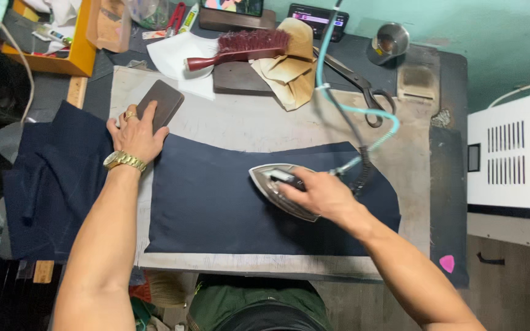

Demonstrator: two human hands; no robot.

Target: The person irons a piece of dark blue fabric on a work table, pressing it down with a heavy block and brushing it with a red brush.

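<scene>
While the right hand (321, 195) grips the handle of the steam iron (280, 189), fingers closed around it, the iron's sole rests flat on the navy cloth panel (216, 202). The panel lies smooth and unwrinkled at the centre of the pressing board (265, 125), its upper edge curved. At ten o'clock the left hand (135, 136), fingers spread, presses a dark block (162, 103). At twelve o'clock lie a red brush (243, 48) and scissors (360, 84).
</scene>
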